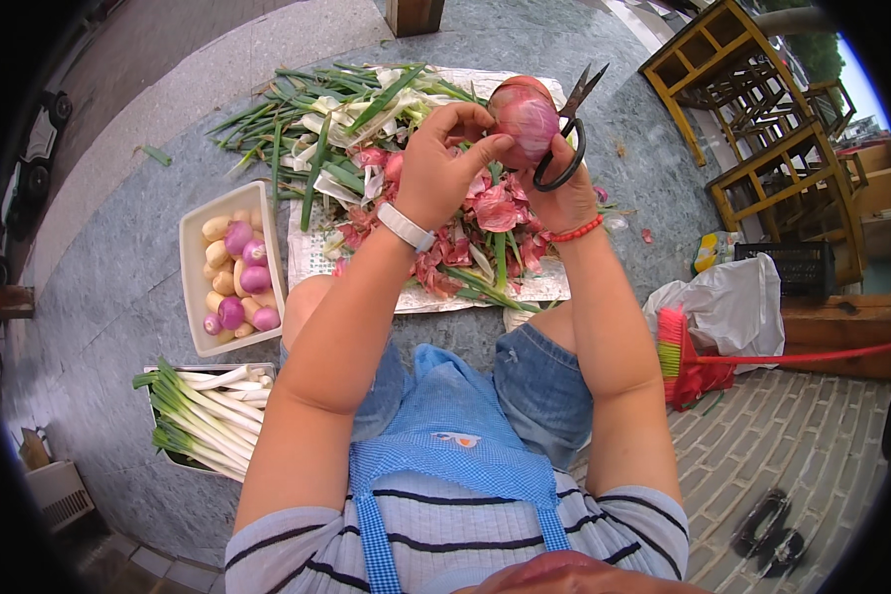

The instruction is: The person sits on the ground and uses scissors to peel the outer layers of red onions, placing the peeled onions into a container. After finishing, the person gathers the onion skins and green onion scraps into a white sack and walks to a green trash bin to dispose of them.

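A red onion (523, 122) with papery skin is held up above the vegetable scraps. My right hand (564, 189) supports it from below and also holds black-handled scissors (580, 152), their blades pointing up and slightly parted. At the onion's left side, the thumb and fingertips of my left hand (449, 160) grip its surface; whether loose skin is pinched between them is hidden. Beneath both hands, red onion skins (497, 211) lie heaped on a white woven sheet (415, 301). Green scallion leaves (319, 96) and pale trimmings spread beyond them.
To the left stands a cream plastic bin (190, 275) with peeled potatoes (219, 255) and purple onions (254, 280). Trimmed scallions (207, 416) fill a tray nearer me. On the right are stacked wooden stools (772, 171), a black crate (787, 263), a white plastic bag (735, 297) and a red broom (675, 345).
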Demonstrator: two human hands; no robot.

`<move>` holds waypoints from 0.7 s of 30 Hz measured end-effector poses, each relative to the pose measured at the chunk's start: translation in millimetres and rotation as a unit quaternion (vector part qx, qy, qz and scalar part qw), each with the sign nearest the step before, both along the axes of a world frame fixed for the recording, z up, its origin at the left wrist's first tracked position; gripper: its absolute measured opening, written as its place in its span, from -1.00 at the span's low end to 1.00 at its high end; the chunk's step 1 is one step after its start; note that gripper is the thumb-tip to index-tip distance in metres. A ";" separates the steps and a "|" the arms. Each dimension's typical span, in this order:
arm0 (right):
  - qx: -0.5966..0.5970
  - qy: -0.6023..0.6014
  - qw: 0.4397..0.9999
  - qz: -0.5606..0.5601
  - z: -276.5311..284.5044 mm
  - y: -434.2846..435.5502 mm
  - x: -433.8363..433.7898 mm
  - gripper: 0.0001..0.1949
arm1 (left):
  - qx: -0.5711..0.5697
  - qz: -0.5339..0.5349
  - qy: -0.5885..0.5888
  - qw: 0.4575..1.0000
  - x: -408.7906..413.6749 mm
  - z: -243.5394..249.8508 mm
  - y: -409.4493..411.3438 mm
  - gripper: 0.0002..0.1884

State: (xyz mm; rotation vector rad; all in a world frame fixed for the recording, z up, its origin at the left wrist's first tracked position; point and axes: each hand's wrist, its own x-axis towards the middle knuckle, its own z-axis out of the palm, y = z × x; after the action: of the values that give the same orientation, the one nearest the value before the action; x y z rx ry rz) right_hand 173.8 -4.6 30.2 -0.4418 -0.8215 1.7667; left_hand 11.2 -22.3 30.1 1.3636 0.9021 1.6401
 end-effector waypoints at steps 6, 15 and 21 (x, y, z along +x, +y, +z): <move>-0.029 0.019 0.999 0.028 1.3 2.6 5.0 -0.65 | 0.022 -0.030 0.076 0.996 -6.0 -1.6 4.1 -0.83; -0.118 0.030 0.988 -0.100 2.7 2.5 0.1 -0.63 | 0.095 -0.046 0.144 0.984 4.1 -2.5 -1.0 -0.89; -0.105 0.025 0.986 -0.125 -0.2 4.8 3.8 -0.68 | 0.008 -0.088 0.037 0.995 9.2 -5.4 -4.1 -0.88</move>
State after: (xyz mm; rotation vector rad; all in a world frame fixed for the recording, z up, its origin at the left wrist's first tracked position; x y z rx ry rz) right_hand 177.6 0.1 30.0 -0.6109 -0.5203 1.6274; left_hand 20.4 -26.4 24.7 1.4793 0.7877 1.4740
